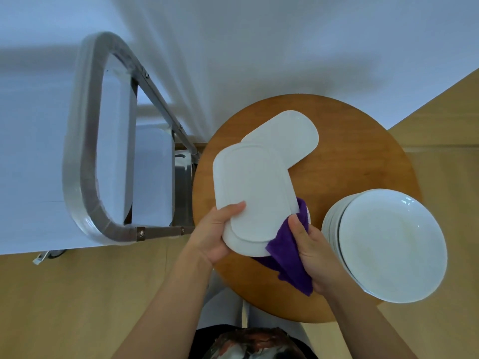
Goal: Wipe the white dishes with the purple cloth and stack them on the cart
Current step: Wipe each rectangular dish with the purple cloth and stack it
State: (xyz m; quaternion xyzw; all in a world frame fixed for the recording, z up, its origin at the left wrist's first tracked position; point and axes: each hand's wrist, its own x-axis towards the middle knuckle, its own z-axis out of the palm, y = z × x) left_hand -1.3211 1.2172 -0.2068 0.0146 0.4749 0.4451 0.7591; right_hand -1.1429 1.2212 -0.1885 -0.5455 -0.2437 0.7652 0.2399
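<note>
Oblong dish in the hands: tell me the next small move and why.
Probably slide the purple cloth along the oblong dish's underside: the left hand grips its near end bottom-up, and the right hand presses the cloth at its edge.

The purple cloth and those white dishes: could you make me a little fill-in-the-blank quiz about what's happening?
1. The right hand holds the ____ cloth.
2. The left hand holds an oblong white platter, shown ____ side up.
3. The stack of round plates sits on a round ____ table.
4. Another oblong platter lies ____ the held one.

Answers: purple; bottom; wooden; beyond
</note>
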